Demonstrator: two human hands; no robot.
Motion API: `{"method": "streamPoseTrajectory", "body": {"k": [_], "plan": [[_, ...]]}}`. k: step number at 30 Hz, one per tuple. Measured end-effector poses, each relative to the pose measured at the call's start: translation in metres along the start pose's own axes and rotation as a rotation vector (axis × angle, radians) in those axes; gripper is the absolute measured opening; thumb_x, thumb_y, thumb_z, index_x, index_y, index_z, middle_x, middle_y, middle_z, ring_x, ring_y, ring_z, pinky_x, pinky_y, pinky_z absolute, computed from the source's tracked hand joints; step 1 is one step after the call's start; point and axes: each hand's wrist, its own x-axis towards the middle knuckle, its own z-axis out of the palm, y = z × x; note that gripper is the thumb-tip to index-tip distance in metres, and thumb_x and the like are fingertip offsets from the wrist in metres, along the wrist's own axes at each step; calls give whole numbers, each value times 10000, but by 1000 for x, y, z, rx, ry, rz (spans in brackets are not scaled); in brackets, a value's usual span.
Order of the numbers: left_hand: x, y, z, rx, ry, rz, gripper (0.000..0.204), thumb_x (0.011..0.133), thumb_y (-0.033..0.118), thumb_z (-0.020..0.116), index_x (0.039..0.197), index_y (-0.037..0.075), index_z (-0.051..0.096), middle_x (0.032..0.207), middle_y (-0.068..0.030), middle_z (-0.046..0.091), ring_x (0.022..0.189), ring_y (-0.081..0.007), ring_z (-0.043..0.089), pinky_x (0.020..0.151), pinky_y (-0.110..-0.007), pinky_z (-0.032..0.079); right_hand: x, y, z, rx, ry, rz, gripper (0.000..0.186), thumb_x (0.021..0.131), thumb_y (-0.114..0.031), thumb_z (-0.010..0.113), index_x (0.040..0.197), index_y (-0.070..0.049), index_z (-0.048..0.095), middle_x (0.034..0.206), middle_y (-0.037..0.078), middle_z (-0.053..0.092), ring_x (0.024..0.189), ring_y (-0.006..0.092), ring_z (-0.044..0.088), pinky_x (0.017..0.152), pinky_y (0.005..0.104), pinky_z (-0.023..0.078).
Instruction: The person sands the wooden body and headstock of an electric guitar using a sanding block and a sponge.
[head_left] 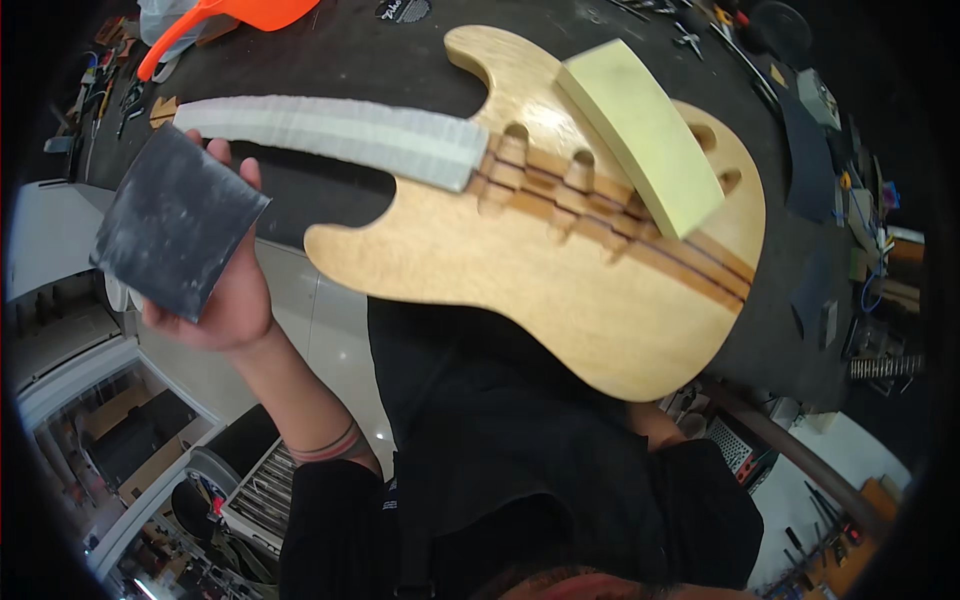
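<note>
My left hand (240, 295) holds a dark grey square of sandpaper (180, 220), with fingertips showing past its upper edge and the thumb below. It is beside the far left end of the guitar neck. The pale wooden electric guitar body (450, 250) has darker stripes down its middle and several routed slots and holes. Whitish masking tape (330, 130) covers the neck's fretboard. A pale yellow rectangular block (645, 135) lies aslant on the body's right half. Of my right arm, only bare skin (655, 425) shows at the body's lower edge; the hand is hidden under the guitar.
An orange dustpan-like scoop (235, 15) and a clear plastic bag (165, 25) lie at the far left of the dark bench (400, 65). Dark sheets (805, 155) lie at the right. Tools line both sides. Below left is a drawer unit (262, 495).
</note>
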Motion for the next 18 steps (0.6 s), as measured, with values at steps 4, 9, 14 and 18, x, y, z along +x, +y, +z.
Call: {"method": "streamPoseTrajectory", "body": {"k": [4,9,14,18], "plan": [[22,16,5,37,71,17,1298,879,368,876,1858,-39,127,1917,-394,68,1771,-645,57,1442,-782,-2,6,-21,-20,-86,-66,6,374,1104,-182,656,1391,32,764,1222,192,848,1138,330,819,997,428,640],[27,41,20,160,92,65,1301,869,404,907,1842,-53,174,1910,-411,66,1772,-638,87,1445,-772,12,12,-32,-41,-177,-111,-33,407,1114,-209,664,1428,34,751,1238,194,850,1160,333,820,1007,426,642],[-9,44,1,65,-56,123,1347,857,354,921,1853,-54,111,1916,-414,19,1775,-625,101,1458,-743,25,10,-20,-62,-264,-131,-129,442,1123,-237,672,1464,37,738,1255,196,851,1181,335,821,1016,423,643],[-72,30,-58,-301,-89,-20,1370,833,207,887,1867,-38,21,1935,-377,-74,1794,-587,65,1468,-725,44,-10,-26,-134,-524,-305,-196,472,1130,-259,679,1493,39,728,1268,197,852,1198,337,822,1023,421,644]]}}
